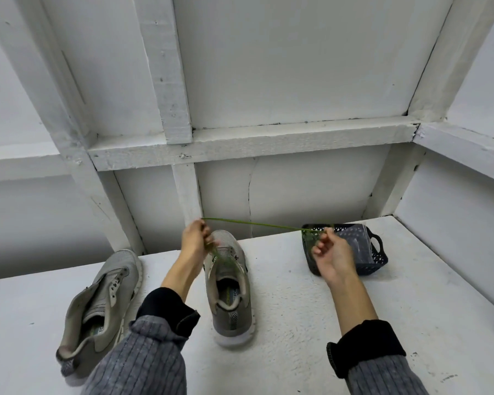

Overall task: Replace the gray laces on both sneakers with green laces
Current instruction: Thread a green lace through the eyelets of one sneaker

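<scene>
Above the middle shoe (228,283), a green lace (257,224) runs taut and nearly level between both hands, its long axis left to right across the bench (311,309). The left hand (194,238) pinches one end with curled fingers right over the shoe's toe and eyelets; from there the lace drops in a blurred green strand toward the tongue, and whether it is already through an eyelet I cannot tell. The right hand (330,252) pinches the other end between thumb and forefinger, off to the right in front of the basket (378,252), well apart from the shoe. So the left hand is nearer the eyelets, and threading likely falls to it. The other shoe (103,306), at far left, has bare eyelets and lies tilted
</scene>
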{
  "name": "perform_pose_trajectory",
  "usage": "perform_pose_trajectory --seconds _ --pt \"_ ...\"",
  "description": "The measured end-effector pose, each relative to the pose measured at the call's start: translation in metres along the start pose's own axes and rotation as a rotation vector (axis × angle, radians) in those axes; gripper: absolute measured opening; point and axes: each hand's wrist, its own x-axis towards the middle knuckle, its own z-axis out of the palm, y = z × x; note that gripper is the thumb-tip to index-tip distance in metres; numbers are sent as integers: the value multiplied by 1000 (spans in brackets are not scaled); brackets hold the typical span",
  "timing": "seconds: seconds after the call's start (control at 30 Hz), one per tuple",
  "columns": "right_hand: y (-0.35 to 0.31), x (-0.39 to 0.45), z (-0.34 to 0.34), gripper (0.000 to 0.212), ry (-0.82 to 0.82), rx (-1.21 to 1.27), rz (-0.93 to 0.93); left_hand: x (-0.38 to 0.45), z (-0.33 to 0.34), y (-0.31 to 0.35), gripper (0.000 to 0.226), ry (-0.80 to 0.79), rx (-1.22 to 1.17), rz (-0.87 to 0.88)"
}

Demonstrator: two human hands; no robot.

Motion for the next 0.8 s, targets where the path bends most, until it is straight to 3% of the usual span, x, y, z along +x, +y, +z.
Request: perform_pose_trajectory --seconds 0.07,0.17,0.27,0.33,0.4,0.47,0.53,0.63,0.7,0.8 --pt "-9 3 -2 23 121 -25 -81 3 -18 9 30 90 185 87" --pt "-9 0 -2 23 214 -350 13 -1 -34 12 26 -29 604 158" --pt "14 -10 8 20 54 -803 144 -10 -31 11 23 -305 845 243" --pt "35 -17 17 11 -24 -944 -51 -19 -24 8 16 -413 948 292" --pt "56 -23 27 15 -178 -1023 -248 -21 -20 3 9 -414 941 334" --pt "73 -26 33 21 -386 -1131 -272 -23 -18 -1 6 -387 872 364" --pt "85 -26 35 26 -495 -1168 -209 -22 -16 -4 9 -376 801 363" --pt "87 -25 33 34 -518 -1113 -140 -14 -19 -9 8 -358 797 318" --pt "83 -18 28 36 -442 -1029 -159 -5 -27 -10 6 -376 834 286" --pt "75 1 19 35 -179 -859 -236 12 -46 -8 11 -382 917 252"
